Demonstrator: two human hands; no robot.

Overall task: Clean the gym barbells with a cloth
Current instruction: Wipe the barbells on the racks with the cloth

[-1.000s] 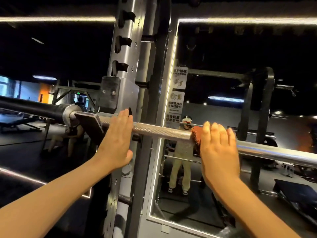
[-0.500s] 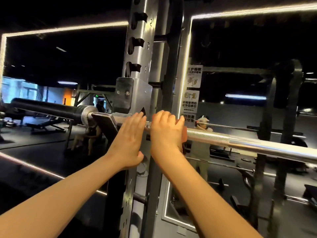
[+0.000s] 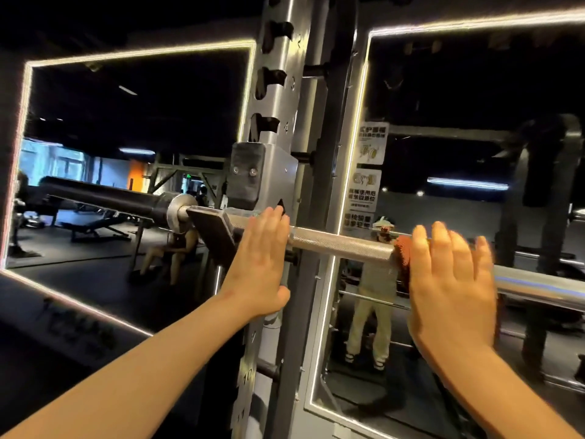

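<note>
Two things need different handling here. The orange cloth [image 3: 401, 252] is soft and light and will fold round whatever it is pressed on. The barbell [image 3: 342, 246] is stiff steel, surely heavy, and best left lying on the rack and gripped on its rough, knurled stretch, since the polished stretch further right looks slippery.

Nearest, the right hand [image 3: 452, 289] lies flat over the bar with fingers nearly straight, pressing the cloth against the metal where the rough part ends. It is blurred, and its thumb is hidden. The left hand [image 3: 259, 264] is spread too, fingers laid straight over the bar beside the support hook [image 3: 210, 224], thumb hanging below, holding nothing.

Behind them the bar rests across the rack post [image 3: 278, 90], and a lit mirror [image 3: 474, 90] on the wall shows a standing person.
</note>
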